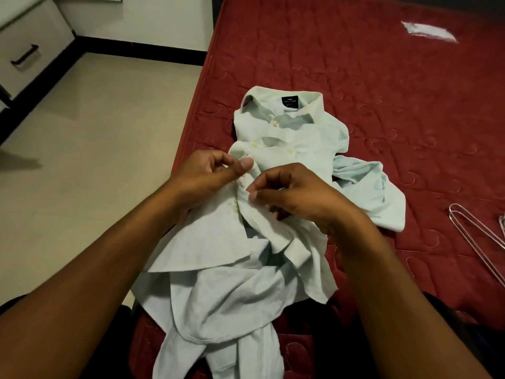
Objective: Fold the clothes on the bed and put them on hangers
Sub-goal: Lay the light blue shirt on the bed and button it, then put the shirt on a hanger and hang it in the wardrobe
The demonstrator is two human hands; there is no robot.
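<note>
Pale mint dress shirt (287,138) lies front-up on the maroon quilted mattress (355,64), collar (284,102) at the far end and hem spilling toward the person, so its long axis runs straight away from the hands. Both hands sit close together at the shirt's middle, right on the placket. The left hand (207,173) pinches one edge between thumb and forefinger. The right hand (295,192) pinches the facing edge just below, fingers curled. Looks like buttoning, ahead of any folding. A button (234,207) sits just under the pinches, on the left hand's side. Wire hangers (475,236) lie well off to the right of the shirt, nearer the right hand.
</note>
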